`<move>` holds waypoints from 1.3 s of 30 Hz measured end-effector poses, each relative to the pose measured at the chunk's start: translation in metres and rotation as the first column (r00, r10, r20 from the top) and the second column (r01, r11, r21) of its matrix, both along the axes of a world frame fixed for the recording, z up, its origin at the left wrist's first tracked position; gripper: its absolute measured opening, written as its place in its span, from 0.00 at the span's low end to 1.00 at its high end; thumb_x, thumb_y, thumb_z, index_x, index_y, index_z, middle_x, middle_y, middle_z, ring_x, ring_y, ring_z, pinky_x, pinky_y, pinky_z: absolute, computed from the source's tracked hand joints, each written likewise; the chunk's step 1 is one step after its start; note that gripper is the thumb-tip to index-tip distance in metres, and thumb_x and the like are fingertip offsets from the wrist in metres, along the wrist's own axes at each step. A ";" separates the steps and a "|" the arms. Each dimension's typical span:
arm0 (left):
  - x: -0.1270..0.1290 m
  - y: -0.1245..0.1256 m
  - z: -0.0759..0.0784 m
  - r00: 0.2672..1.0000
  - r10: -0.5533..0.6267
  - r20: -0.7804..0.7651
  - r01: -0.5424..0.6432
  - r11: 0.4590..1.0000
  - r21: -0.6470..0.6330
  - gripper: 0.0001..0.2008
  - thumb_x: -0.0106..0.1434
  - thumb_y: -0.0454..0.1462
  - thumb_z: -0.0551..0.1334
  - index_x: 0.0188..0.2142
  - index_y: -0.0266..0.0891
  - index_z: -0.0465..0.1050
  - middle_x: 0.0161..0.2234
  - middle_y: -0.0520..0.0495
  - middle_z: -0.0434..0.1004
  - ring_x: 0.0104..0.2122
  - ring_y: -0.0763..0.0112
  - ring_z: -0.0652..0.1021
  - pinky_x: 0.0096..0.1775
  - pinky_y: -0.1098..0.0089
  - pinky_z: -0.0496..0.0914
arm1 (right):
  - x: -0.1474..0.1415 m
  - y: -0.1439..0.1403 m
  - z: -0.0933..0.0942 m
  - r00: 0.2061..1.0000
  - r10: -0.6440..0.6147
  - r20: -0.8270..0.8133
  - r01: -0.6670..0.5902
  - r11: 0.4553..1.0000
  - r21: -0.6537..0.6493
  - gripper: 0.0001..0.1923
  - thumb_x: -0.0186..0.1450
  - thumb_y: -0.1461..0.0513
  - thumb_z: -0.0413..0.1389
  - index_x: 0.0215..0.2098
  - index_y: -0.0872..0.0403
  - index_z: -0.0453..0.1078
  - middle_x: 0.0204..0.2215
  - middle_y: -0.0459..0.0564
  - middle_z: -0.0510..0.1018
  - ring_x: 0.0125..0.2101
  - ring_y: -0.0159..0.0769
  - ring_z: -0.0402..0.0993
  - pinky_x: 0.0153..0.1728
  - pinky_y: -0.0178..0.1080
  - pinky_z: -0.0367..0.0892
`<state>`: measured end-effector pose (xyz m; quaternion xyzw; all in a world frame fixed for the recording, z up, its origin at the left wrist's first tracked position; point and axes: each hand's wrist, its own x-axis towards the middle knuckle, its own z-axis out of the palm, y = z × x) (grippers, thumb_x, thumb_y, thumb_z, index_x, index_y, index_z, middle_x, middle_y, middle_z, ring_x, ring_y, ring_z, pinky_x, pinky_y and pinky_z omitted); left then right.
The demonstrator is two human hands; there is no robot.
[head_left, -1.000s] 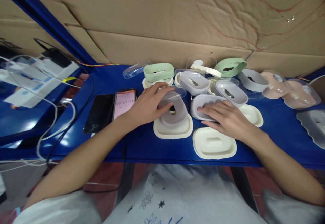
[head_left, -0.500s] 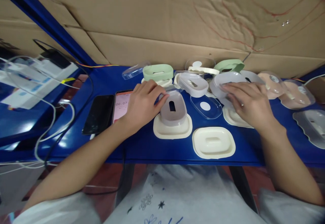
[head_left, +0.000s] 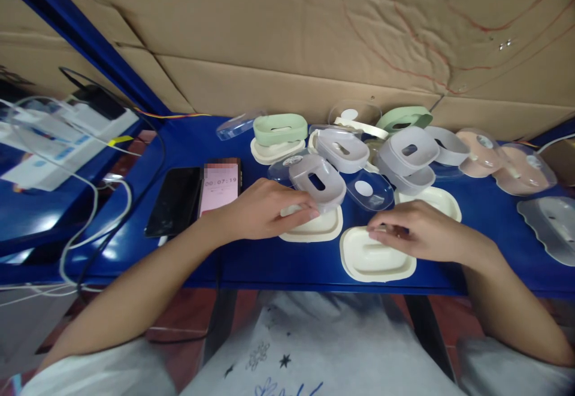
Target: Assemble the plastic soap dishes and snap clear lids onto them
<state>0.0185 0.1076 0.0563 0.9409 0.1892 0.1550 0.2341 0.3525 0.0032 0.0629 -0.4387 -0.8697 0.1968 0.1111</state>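
Note:
My left hand (head_left: 263, 210) grips a grey oval tray (head_left: 318, 181) with a slot in its middle and tips it up off the cream base (head_left: 318, 228) under it. My right hand (head_left: 415, 233) rests on the far edge of a second cream base (head_left: 372, 258) near the table's front edge, fingertips pinching its rim. Behind my right hand two grey trays (head_left: 406, 153) sit stacked on a third cream base (head_left: 438, 198). A clear lid (head_left: 371, 191) with a white disc lies between the two groups.
Two phones (head_left: 197, 195) lie left of my left hand, one showing a timer. Green trays (head_left: 279, 129), more grey trays (head_left: 341, 149), pink domed lids (head_left: 503, 159) and clear lids crowd the back of the blue table (head_left: 251, 258). Cables and boxes (head_left: 58, 138) sit far left. Cardboard walls the back.
My left hand lifted and tilted the grey tray off its cream base. My right hand left the grey tray on the stack at the right and came down to the front cream base.

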 end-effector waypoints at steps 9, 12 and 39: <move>0.002 -0.006 -0.003 0.969 -0.165 -0.182 0.158 0.986 -0.049 0.23 0.67 0.49 0.74 0.57 0.44 0.78 0.60 0.43 0.79 0.58 0.55 0.81 0.60 0.60 0.73 | -0.007 -0.004 -0.008 0.997 0.037 0.063 -0.025 0.983 -0.184 0.15 0.77 0.53 0.57 0.58 0.46 0.76 0.47 0.48 0.85 0.42 0.38 0.83 0.41 0.38 0.71; 0.001 -0.011 -0.003 0.959 -0.149 -0.242 0.149 0.989 -0.021 0.22 0.65 0.41 0.76 0.57 0.45 0.78 0.62 0.43 0.75 0.59 0.54 0.79 0.62 0.58 0.71 | -0.005 -0.001 -0.012 0.996 -0.005 0.086 0.014 0.994 -0.108 0.17 0.78 0.52 0.55 0.61 0.48 0.74 0.47 0.50 0.84 0.42 0.39 0.83 0.42 0.40 0.72; 0.001 -0.015 0.001 0.926 -0.325 -0.192 0.310 0.945 -0.107 0.25 0.65 0.36 0.75 0.60 0.50 0.76 0.71 0.42 0.66 0.72 0.48 0.68 0.71 0.49 0.63 | -0.016 0.008 -0.025 0.966 -0.136 0.218 0.022 0.890 0.455 0.13 0.78 0.64 0.53 0.55 0.55 0.78 0.51 0.56 0.86 0.46 0.47 0.85 0.43 0.45 0.77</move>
